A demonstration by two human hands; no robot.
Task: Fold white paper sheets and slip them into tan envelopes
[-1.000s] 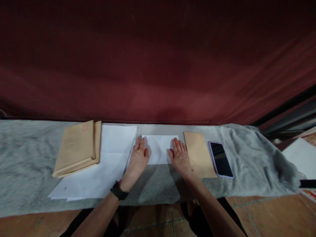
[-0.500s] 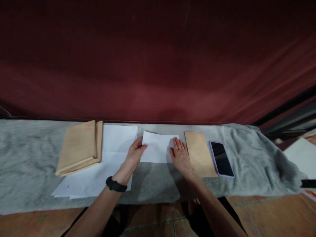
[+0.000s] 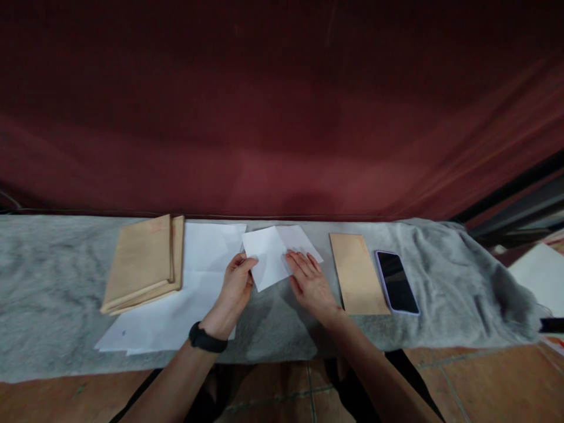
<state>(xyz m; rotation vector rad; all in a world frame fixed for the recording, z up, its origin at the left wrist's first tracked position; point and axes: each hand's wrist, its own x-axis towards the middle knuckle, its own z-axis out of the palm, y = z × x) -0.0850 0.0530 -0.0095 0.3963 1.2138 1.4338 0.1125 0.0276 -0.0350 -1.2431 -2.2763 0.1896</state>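
Note:
A folded white paper [image 3: 268, 249] rests on the grey cloth in the middle, with a crease between its left part and the part angled to the right. My left hand [image 3: 235, 281] pinches its left edge between thumb and fingers. Over its right part lies my right hand [image 3: 308, 281], fingers stretched out and pressed flat on the sheet. To the left are larger white sheets [image 3: 205, 252], partly under a stack of brown envelopes [image 3: 138, 252]. A single brown envelope [image 3: 359, 273] lies right of my right hand.
A phone [image 3: 398, 282] in a light purple case lies beside the single envelope. Grey cloth [image 3: 449, 282] covers the long surface, bunched at the right. A dark red curtain or panel [image 3: 282, 117] rises behind it.
The white paper has gone from one flat rectangle to a creased, angled shape. My right hand has moved left along it, while my left hand keeps hold of its left edge.

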